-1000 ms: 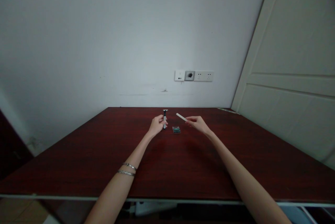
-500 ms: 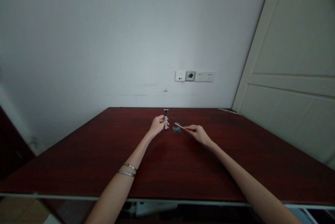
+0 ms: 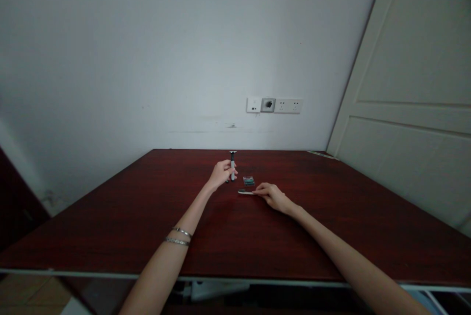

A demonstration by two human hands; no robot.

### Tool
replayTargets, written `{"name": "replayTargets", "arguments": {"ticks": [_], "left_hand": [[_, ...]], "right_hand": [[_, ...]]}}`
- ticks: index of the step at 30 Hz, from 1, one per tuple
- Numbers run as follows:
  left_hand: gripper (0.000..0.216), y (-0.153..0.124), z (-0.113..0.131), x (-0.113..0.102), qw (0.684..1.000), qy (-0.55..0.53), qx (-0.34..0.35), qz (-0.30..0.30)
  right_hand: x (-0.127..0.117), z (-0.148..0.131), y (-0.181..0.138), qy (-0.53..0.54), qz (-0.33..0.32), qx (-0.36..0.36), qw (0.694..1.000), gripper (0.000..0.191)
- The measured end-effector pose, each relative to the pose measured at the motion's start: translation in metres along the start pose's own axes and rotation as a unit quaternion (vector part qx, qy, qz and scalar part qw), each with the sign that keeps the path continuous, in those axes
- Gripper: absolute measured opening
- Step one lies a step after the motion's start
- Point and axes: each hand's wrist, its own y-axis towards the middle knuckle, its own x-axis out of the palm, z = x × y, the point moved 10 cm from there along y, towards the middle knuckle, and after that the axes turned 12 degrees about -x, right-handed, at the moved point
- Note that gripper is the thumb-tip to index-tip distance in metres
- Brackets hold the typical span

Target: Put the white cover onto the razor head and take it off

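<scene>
My left hand (image 3: 221,174) is closed round a slim razor-like handle (image 3: 232,164) that stands upright, its small dark head at the top. My right hand (image 3: 270,194) rests low on the dark red table (image 3: 235,226), its fingertips pinched on a thin white strip (image 3: 245,192) that lies flat on the wood. A small teal cartridge pack (image 3: 249,181) lies between the two hands, just behind the strip. Two thin bangles circle my left wrist.
A white wall stands behind the table with a row of sockets (image 3: 274,105) above its far edge. A pale door (image 3: 412,123) fills the right side. The table's near edge runs across the bottom of the view.
My right hand has come down and toward me, bringing the white strip from the air to lie flat on the table in front of the teal pack. The left hand has stayed put.
</scene>
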Motion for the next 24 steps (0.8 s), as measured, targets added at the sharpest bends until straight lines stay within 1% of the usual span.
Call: {"name": "replayTargets", "arguments": {"ticks": [5,9,14,16,19,21,24], "left_hand": [[0.008,0.003,-0.003,0.001,1.000,0.002,-0.006,-0.004],[0.009,0.004,-0.005,0.002,1.000,0.006,-0.009,-0.007],[0.009,0.001,-0.003,0.003,1.000,0.009,-0.007,-0.011],[0.009,0.000,-0.002,0.004,1.000,0.010,-0.004,-0.014],[0.009,0.000,-0.002,0.006,1.000,0.010,-0.002,-0.020],[0.009,0.001,-0.003,0.006,1.000,0.009,0.000,-0.020],[0.010,0.004,-0.007,0.006,1.000,0.006,-0.004,-0.018]], "right_hand": [[0.004,0.001,-0.001,-0.003,0.002,-0.016,1.000,0.040],[0.006,0.002,-0.001,-0.008,0.011,-0.010,1.000,0.040],[0.000,-0.003,0.002,0.001,0.036,-0.001,0.999,0.037],[-0.009,-0.001,0.008,0.002,0.057,-0.002,0.998,0.037],[-0.024,0.009,0.022,-0.028,0.080,0.007,0.996,0.032],[-0.030,0.019,0.034,-0.058,0.078,0.015,0.995,0.029],[-0.030,0.033,0.053,-0.079,0.059,0.027,0.995,0.026]]}}
